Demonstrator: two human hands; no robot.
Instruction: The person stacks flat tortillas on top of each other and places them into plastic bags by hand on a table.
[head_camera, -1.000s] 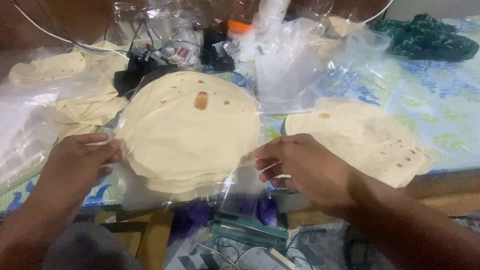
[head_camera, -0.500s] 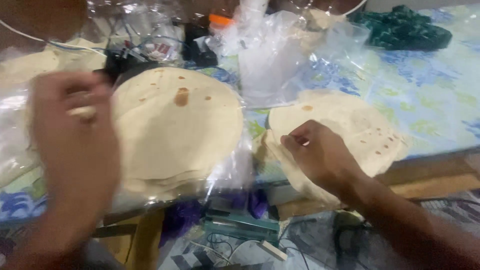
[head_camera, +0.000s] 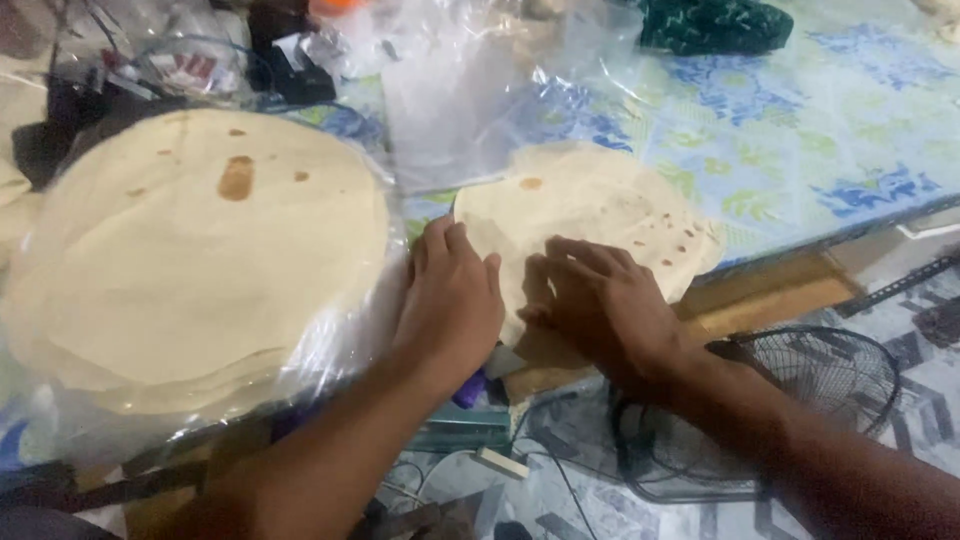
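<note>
A big stack of round flatbreads (head_camera: 200, 240) lies on clear plastic wrap (head_camera: 340, 350) at the left of the table. To its right a smaller pile of flatbreads (head_camera: 600, 205) rests on the patterned blue-green tablecloth (head_camera: 800, 120). My left hand (head_camera: 450, 300) lies flat at the near left edge of this smaller pile, fingers together, between the two stacks. My right hand (head_camera: 600, 300) presses its spread fingers on the pile's near edge. Neither hand visibly grips anything.
Crumpled clear plastic bags (head_camera: 470, 90) sit behind the smaller pile. A dark green cloth (head_camera: 715, 25) lies at the back. Dark cables and gadgets (head_camera: 100, 90) clutter the back left. A floor fan (head_camera: 790, 400) and cords lie below the table's wooden edge (head_camera: 770, 290).
My left hand has moved from the left side of the big stack across to the smaller pile. My right hand stays on that pile. The view has shifted right and closer.
</note>
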